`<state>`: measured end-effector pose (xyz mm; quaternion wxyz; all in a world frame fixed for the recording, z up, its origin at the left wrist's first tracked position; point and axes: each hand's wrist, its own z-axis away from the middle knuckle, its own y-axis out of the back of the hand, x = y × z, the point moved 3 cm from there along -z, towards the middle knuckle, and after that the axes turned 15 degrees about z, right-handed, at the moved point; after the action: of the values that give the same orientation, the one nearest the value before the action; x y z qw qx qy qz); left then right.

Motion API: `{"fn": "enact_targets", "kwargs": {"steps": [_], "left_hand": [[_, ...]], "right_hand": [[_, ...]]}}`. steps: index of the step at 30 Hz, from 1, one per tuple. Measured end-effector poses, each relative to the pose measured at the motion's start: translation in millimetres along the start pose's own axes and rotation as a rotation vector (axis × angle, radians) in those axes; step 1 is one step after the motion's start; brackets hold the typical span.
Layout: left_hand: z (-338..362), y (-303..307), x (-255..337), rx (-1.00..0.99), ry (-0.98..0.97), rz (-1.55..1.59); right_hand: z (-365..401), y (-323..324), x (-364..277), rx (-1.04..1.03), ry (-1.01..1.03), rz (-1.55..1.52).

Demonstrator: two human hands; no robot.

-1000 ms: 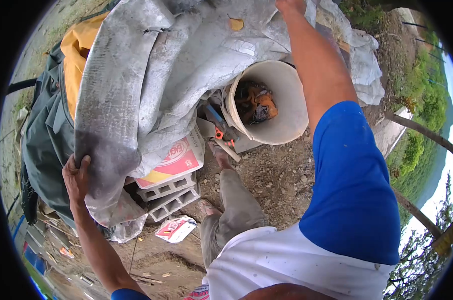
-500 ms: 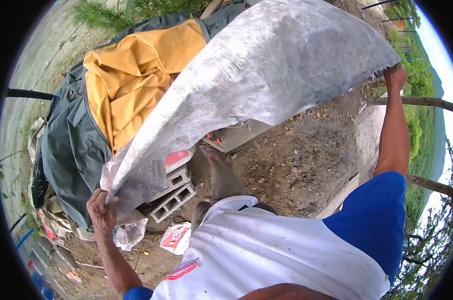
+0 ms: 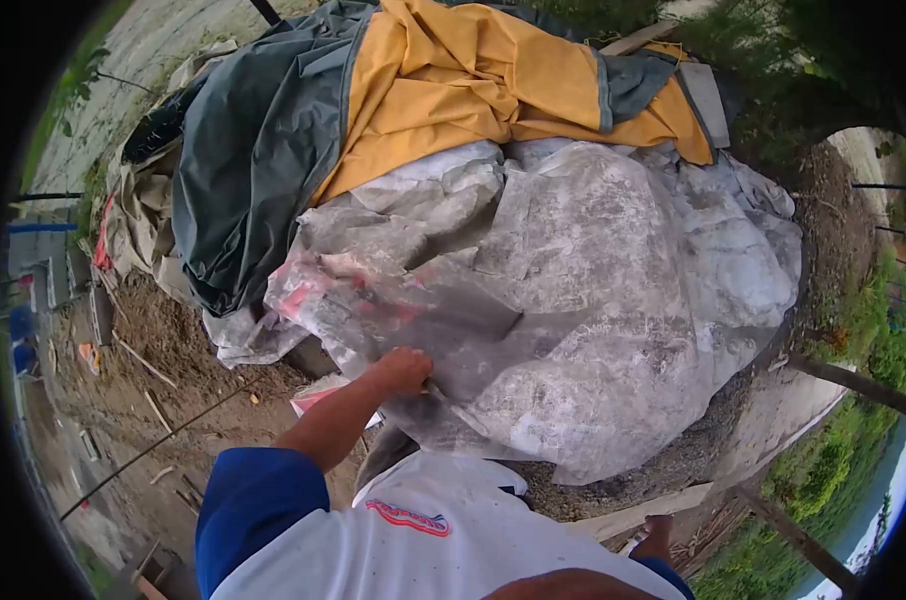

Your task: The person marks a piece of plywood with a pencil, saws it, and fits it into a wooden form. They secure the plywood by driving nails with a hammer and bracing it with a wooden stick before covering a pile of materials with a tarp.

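Note:
A grey, dusty translucent plastic sheet [image 3: 603, 310] lies spread over the pile in front of me. My left hand [image 3: 405, 371] is closed on the sheet's near edge, with the fingers wrapped round it. Low at the right, beside my body, my right hand [image 3: 655, 535] shows only in part, away from the sheet; its fingers are too hidden to read. Beyond the sheet, an orange tarp [image 3: 443, 85] and a dark green tarp [image 3: 263, 150] lie folded over the pile's far side. Red printing shows through the plastic at the left.
A red and white bag [image 3: 318, 393] lies below my left forearm. Wooden poles [image 3: 858, 385] stand at the right, near a pale ledge [image 3: 773, 430]. Thin sticks and a rod [image 3: 163, 437] lie on the dirt at the left. Bushes stand at the upper right.
The plastic sheet has come down from the air onto the pile, covering the concrete blocks. My right hand has let go of its corner and dropped to my side. The view has turned.

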<state>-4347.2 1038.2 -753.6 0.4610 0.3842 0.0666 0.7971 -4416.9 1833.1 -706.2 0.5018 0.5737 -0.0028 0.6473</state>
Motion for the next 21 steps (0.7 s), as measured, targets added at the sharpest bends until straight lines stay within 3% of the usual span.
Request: {"fn": "enact_targets", "kwargs": {"steps": [2,4,5,7,10,11,12,13,15,16,17,18,19,21], "left_hand": [[-52.3,-30.0,-26.0,0.106,0.038,-0.04],[-95.8,-84.4,-40.3,0.15,0.077,-0.039],[-116.9,-109.4,-41.5,0.194,0.105,-0.007],[-138.7,-129.2,-53.3,0.195,0.15,0.046],[-134.0,-123.0,-39.8,0.015,0.184,0.172],[-128.0,-95.6,-35.2,-0.078,0.173,0.204],[-114.5,-69.7,-28.9,-0.173,0.165,0.252],[-99.7,-38.8,-30.2,-0.071,0.221,0.372],[-34.3,39.3,-50.9,0.724,0.263,0.485],[0.3,72.1,-75.7,1.024,0.425,0.45],[28.9,79.3,-124.8,1.166,0.626,0.115],[54.1,83.3,-159.3,1.16,0.927,0.198],[64.9,79.8,-191.7,1.18,1.023,0.2],[61.3,96.6,-188.6,1.189,1.004,0.16]], "right_hand": [[42.3,13.0,-48.6,0.047,0.081,-0.062],[81.4,99.7,-122.1,0.216,0.248,-0.376],[104.1,155.5,-162.8,0.296,0.37,-0.558],[153.2,244.4,-261.2,0.7,0.794,-0.583],[153.1,323.4,-397.9,0.708,0.946,-0.694],[145.1,340.6,-444.2,0.613,1.069,-0.761],[157.8,366.5,-482.6,0.373,1.162,-0.823],[178.8,385.2,-518.3,0.355,1.312,-0.775],[230.2,395.1,-579.9,0.463,1.594,-0.715],[255.7,398.7,-602.6,0.526,1.626,-0.681],[281.1,398.7,-618.1,0.587,1.658,-0.64],[299.0,392.0,-634.8,0.597,1.659,-0.598],[312.8,379.5,-650.6,0.605,1.662,-0.545],[326.6,362.1,-666.0,0.621,1.641,-0.437]]}}
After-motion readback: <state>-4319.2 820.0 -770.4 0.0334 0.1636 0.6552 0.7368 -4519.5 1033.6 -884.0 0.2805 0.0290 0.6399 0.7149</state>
